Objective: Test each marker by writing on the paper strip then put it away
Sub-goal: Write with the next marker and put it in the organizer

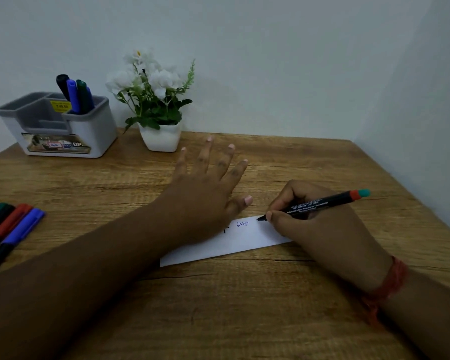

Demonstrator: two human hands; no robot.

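Two hands are over the paper strip [234, 242], which lies on the wooden tabletop [270, 320] running from lower left up to the right. Your left hand [205, 201] lies flat on the strip's left part, fingers [205, 157] straight and spread wide, thumb out toward the right, holding nothing. Your right hand [320, 224] rests on the strip's right end, its fingers curled round a black marker [320, 203] in a writing grip; the marker's tip touches the strip near its upper edge, and its red and teal rear end points up to the right. Small blue writing sits on the strip just left of the tip, with a dark mark partly hidden beside your left hand. A red thread band [390, 284] is on your right wrist. Loose markers [8, 229] lie side by side at the left edge of the tabletop, with blue, green, black and red caps; how many run out of view you cannot tell. Far left at the back stands a grey and white desk organizer [60, 128] with several capped markers [76, 94] upright in its right rear compartment. Beside it, to the right, is a white pot of white flowers [161, 136], against the wall.
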